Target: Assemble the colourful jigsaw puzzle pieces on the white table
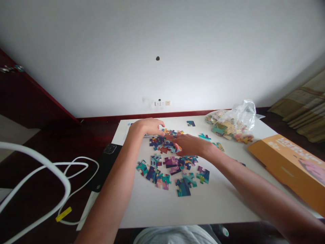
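Observation:
Jigsaw puzzle pieces [162, 144] lie in a heap in the middle of the white table [152, 210]. At the heap's far left edge is my left hand [148, 126], its fingers bent and apart with nothing seen between them. My right hand [189, 144] reaches over the heap from the right, palm down, fingers stretched left onto the pieces. Its fingertips are partly lost among them. Nearer to me, loose and overlapping pieces [182, 187] in purple, teal and dark blue are spread out. Something flat and pale-edged is partly hidden beneath my left hand.
A clear plastic bag [240, 118] with more pieces stands at the back right. Beside it lies an orange puzzle box [286, 162]. One single piece [191, 123] is near the far edge. A black phone [110, 148] and a white cable [68, 189] are at the left.

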`<action>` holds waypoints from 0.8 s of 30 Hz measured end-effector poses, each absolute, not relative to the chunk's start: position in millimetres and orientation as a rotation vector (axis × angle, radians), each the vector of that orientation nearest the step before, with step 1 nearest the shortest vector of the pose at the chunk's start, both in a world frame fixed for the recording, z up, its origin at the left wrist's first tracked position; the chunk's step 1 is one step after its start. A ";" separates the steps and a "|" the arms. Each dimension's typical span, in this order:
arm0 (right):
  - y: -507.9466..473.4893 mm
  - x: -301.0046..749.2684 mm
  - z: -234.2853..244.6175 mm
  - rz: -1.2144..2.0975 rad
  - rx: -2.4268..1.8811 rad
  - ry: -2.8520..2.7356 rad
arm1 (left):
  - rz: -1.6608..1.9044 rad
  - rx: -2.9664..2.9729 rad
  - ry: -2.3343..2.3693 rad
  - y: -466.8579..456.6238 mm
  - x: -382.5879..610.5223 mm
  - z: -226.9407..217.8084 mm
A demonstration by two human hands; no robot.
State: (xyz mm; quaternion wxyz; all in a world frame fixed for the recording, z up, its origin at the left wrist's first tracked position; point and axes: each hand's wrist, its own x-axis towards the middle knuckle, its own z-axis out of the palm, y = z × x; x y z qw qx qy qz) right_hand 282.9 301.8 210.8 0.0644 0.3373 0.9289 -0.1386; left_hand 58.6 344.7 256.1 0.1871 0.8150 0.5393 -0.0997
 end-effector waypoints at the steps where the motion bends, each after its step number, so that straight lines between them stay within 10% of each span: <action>1: 302.7 284.3 209.2 -0.419 1.021 2.795 | -0.292 2.291 1.504 344.7 59.8 255.3; 24: 265.6 276.6 227.4 -0.535 0.791 2.918 | -0.331 2.231 1.488 343.4 66.2 254.9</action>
